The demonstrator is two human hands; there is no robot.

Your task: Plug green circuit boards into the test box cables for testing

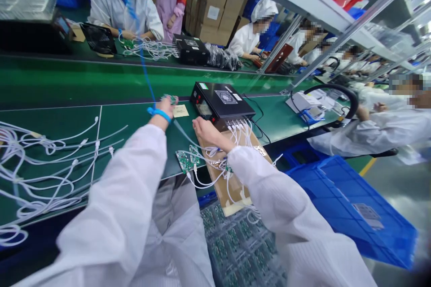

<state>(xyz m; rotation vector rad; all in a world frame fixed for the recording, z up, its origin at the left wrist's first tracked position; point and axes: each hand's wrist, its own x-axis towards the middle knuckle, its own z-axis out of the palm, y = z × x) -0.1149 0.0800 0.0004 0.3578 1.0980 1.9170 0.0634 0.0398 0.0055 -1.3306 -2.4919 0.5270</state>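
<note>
My left hand (163, 110), with a blue band at the wrist, is closed around a small green circuit board (171, 98) above the bench. My right hand (206, 132) is curled in front of a black box (224, 101) with a fan grille and a front display; what its fingers hold, if anything, is hidden. White cables (237, 131) run from the box's side over a piece of cardboard (215, 179). Below my right hand, green circuit boards (188, 159) lie at the bench edge with white cables plugged in. A small paper note (181, 110) lies between my hands.
A tangle of white cables (50, 175) covers the bench at left. Trays of boards (235, 242) sit below me, beside a blue bin (363, 210). A blue cord (144, 69) rises from my left wrist. Co-workers sit across the line and at right.
</note>
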